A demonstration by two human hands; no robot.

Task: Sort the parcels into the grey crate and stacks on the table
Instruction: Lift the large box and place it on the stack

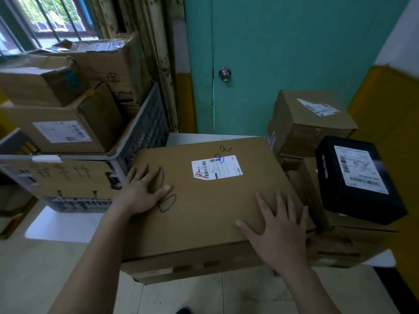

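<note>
A large flat cardboard parcel point(213, 200) with a white shipping label lies in the middle of the white table point(63, 225), on top of another flat box. My left hand point(141, 191) rests flat on its top near the left edge, fingers spread. My right hand point(275, 232) lies flat on the top near the front right corner. The grey crate point(145, 130) stands at the left, packed with several cardboard boxes piled above its rim. At the right, a black parcel point(356, 177) sits on a stack of brown boxes, with a cardboard box point(310, 121) behind it.
A teal door point(272, 64) with a round knob stands behind the table. A barred window point(45, 17) is at the upper left. Yellow wall panelling point(385, 109) borders the right side. Tiled floor point(204, 298) shows below the table's front edge.
</note>
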